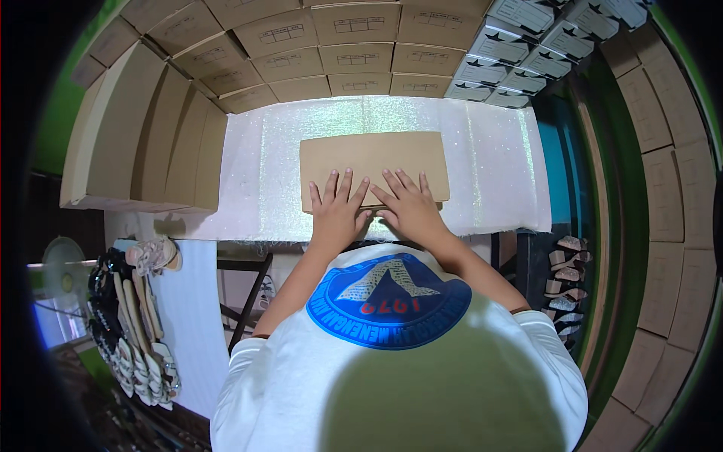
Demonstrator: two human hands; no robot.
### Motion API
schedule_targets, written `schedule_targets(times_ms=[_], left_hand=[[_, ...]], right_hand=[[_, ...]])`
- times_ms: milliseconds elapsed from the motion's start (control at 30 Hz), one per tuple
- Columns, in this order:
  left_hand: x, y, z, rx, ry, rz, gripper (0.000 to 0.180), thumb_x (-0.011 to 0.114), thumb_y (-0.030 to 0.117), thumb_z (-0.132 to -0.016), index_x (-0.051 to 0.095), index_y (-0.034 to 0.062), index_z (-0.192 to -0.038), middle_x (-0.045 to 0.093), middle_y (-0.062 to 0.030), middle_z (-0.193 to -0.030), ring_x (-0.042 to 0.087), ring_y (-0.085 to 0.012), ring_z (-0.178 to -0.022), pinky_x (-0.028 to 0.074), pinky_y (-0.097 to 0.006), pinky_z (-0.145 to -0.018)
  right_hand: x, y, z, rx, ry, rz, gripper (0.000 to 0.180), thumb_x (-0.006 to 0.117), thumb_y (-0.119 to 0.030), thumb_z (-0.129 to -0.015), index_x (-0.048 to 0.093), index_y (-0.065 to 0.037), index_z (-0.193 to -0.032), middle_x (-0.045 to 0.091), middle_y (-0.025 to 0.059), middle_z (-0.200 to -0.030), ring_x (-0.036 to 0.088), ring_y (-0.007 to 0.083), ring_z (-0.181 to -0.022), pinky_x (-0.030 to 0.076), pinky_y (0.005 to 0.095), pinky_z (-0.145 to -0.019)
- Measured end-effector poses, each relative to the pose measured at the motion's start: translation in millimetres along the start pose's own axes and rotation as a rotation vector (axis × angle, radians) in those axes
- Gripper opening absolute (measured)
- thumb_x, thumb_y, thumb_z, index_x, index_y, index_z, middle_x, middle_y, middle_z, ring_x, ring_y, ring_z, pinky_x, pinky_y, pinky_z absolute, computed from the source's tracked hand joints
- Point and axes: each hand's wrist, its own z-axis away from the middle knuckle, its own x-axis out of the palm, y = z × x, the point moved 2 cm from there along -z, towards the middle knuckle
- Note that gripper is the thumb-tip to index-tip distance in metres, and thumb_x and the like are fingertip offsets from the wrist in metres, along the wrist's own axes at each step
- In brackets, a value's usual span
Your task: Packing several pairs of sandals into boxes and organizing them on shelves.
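A brown cardboard box (373, 154) lies flat on the shimmering white cloth over the table (489, 173), its plain top facing up. My left hand (337, 207) rests flat on the near left part of that top, fingers spread. Beside it, my right hand (410, 203) lies on the near right part, also spread out. The two thumbs come close together at the box's near edge. Neither hand grips anything; both palms partly cover the front of the box.
Stacked brown boxes (358, 26) line the back, with white-and-black boxes (501, 45) at back right. Larger cartons (143, 128) stand at the left end. Sandals (139, 339) lie on a white surface at lower left; more shoes (566, 282) line the right. Brown boxes (663, 181) are stacked far right.
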Motion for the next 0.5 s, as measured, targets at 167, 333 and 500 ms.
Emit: schedule_targets(times_ms=[167, 333, 500], left_hand=[[5, -11, -1, -0.005, 0.003, 0.008, 0.066, 0.061, 0.043, -0.075, 0.038, 0.0220, -0.133, 0.036, -0.0093, -0.137, 0.035, -0.0284, -0.124, 0.022, -0.056, -0.100], [2, -38, 7, -0.122, 0.011, -0.009, 0.075, 0.060, 0.052, -0.072, 0.036, 0.0170, -0.134, 0.035, -0.0088, -0.138, 0.033, -0.0289, -0.127, 0.023, -0.056, -0.100], [-1, -57, 24, -0.275, -0.012, -0.089, 0.075, 0.060, 0.053, -0.072, 0.035, 0.0198, -0.135, 0.033, -0.0115, -0.139, 0.030, -0.0338, -0.128, 0.022, -0.060, -0.099]], right_hand=[[8, 7, 3, 0.017, -0.030, 0.037, 0.057, 0.058, -0.036, -0.079, 0.039, -0.024, -0.132, 0.036, 0.0067, -0.137, 0.033, 0.0273, -0.127, 0.021, 0.0553, -0.102], [-5, 33, 14, 0.211, -0.029, 0.092, 0.064, 0.060, -0.044, -0.075, 0.040, -0.023, -0.131, 0.033, 0.0068, -0.139, 0.032, 0.0290, -0.127, 0.020, 0.0550, -0.102], [-8, 52, 33, 0.353, 0.012, 0.088, 0.066, 0.065, -0.048, -0.069, 0.045, -0.027, -0.128, 0.026, 0.0146, -0.141, 0.029, 0.0348, -0.128, 0.018, 0.0561, -0.102]])
